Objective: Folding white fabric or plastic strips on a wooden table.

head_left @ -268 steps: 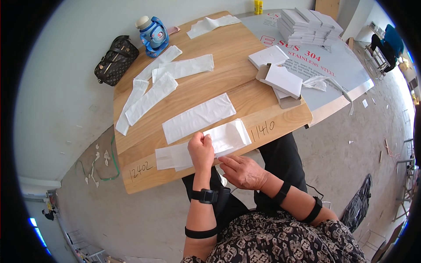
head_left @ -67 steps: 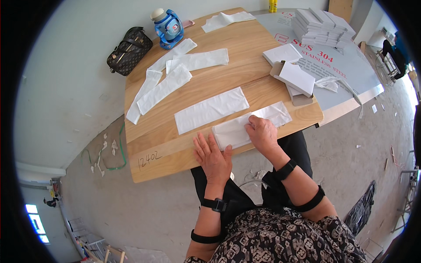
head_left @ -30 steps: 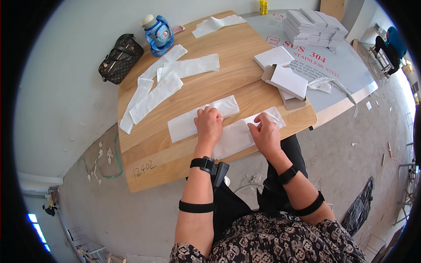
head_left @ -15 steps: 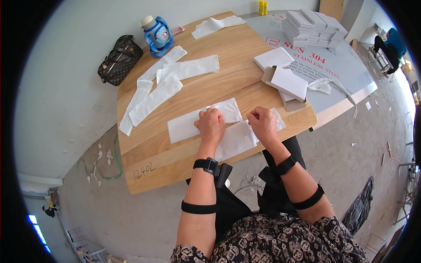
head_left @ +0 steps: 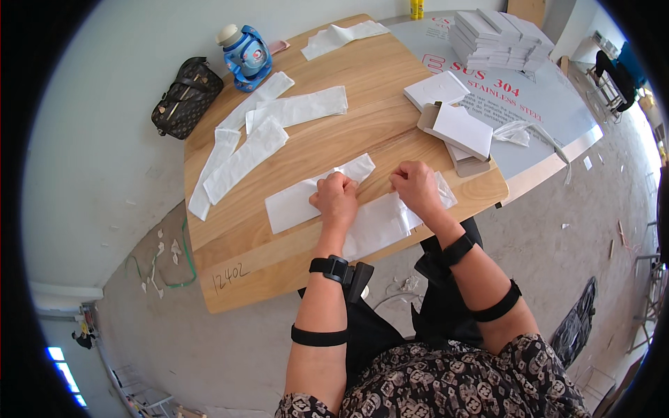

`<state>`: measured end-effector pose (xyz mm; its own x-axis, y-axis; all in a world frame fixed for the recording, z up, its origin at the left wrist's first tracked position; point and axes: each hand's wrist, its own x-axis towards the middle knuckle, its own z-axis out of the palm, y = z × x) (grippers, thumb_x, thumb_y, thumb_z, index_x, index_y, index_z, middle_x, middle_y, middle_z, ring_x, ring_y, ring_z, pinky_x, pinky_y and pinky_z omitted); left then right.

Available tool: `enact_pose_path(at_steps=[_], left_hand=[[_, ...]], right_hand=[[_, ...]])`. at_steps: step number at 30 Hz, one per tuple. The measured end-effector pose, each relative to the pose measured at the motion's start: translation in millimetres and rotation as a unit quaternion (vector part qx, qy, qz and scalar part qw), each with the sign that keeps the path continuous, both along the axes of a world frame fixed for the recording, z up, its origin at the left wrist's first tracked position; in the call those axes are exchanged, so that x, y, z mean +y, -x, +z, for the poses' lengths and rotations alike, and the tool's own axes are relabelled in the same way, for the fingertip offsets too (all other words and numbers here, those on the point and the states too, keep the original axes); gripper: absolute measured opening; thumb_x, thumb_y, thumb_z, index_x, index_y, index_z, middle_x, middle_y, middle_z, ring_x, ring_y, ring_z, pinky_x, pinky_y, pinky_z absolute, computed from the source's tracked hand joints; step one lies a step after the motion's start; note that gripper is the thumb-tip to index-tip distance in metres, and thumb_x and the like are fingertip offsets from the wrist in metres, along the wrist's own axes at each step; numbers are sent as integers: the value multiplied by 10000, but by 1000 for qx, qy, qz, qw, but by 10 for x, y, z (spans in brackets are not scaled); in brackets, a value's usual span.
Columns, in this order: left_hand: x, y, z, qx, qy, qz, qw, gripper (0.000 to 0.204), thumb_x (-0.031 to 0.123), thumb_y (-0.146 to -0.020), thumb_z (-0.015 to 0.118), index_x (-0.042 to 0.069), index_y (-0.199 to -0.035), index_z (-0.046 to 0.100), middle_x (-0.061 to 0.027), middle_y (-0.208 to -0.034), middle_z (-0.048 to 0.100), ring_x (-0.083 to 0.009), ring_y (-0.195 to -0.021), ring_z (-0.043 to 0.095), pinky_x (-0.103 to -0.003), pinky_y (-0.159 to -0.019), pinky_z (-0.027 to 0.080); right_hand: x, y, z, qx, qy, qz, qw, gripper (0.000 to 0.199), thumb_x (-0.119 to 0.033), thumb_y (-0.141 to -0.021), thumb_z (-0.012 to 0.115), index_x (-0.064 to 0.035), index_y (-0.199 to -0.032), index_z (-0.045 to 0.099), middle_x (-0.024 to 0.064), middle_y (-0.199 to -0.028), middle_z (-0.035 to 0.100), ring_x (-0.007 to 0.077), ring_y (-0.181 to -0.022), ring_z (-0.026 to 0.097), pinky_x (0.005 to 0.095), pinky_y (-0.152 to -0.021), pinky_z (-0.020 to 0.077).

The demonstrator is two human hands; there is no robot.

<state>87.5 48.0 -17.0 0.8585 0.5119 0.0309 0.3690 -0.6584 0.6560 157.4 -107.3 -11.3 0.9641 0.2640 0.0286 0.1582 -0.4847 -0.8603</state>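
Both hands work the same piece: the left hand is curled into a loose fist, knuckles pressing down on a clear plastic sleeve that lies along the near edge of the wooden tabletop, while the right hand is bent over the sleeve's far end, fingers tucked under so I cannot tell whether they pinch it or only pin it. Pressed at two spots like this, the thin film stays flat and cannot slide off the edge. Just beyond the left hand, partly under it, lies a white paper strip, parallel to the sleeve and within easy reach. Further back, more white strips are laid loosely, overlapping. A blue water bottle and a dark handbag sit at the far left corner, out of the working area; small white boxes wait to the right, with a stack of white boxes behind them
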Motion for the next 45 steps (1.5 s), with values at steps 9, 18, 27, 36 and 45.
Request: enact_pose_path(at_steps=[9,18,27,36,45], left_hand=[[64,4,-38,8,54,-2,999,93,167,-823,649,111,-765,604,-10,-761,614,-231,-920,527,-419,-887,284],[58,25,-113,-45,95,19,994,113,168,-839,631,98,-761,589,-34,-755,602,-241,-911,529,-415,-908,276],[70,27,-105,-205,191,87,956,179,119,-886,600,2,-764,543,-53,-693,568,-140,-611,475,-297,-576,421],[133,62,-145,-195,276,73,938,168,72,-886,606,4,-751,533,2,-692,517,-89,-649,429,-275,-582,398],[94,80,-103,-182,315,64,929,169,65,-900,597,-5,-760,534,-7,-702,536,-92,-665,436,-278,-589,402]], right_hand=[[220,23,161,246,-110,36,962,206,-118,-797,654,55,-686,646,114,-601,643,161,-487,619,275,-448,478],[328,-145,39,204,-79,3,976,173,-54,-755,616,35,-607,611,141,-548,628,201,-491,652,316,-475,528],[266,-93,-82,36,48,7,998,138,-95,-740,633,36,-695,632,192,-632,638,323,-625,654,402,-628,536],[493,158,306,36,-14,26,999,340,-265,-712,696,69,-738,637,277,-748,640,413,-759,650,450,-684,527],[720,124,199,11,38,0,999,314,-189,-700,682,112,-745,607,292,-741,630,433,-726,631,445,-670,516]])
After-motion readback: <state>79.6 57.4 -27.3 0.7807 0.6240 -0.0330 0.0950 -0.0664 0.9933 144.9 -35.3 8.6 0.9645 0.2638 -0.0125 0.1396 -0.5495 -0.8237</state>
